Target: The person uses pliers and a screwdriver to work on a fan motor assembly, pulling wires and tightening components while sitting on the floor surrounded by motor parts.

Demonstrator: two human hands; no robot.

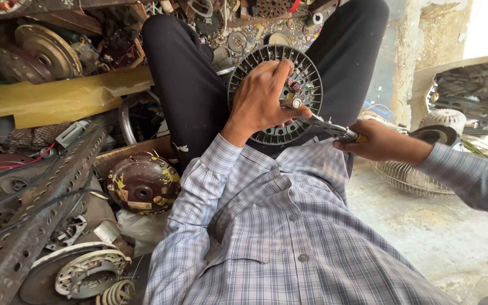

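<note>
A round grey finned motor part rests on my lap between my dark trouser legs. My left hand lies over its middle, fingers pressed on the hub beside a small metal shaft. My right hand grips the yellow-handled end of a pair of pliers, whose metal jaws reach toward the shaft at the hub. My checked shirt fills the lower middle of the view.
Scrap crowds the left: a brown dented motor cover, a perforated steel angle bar, a yellowish sheet, wound stators and cables. A wire fan guard and a white fan part lie on the concrete floor at right.
</note>
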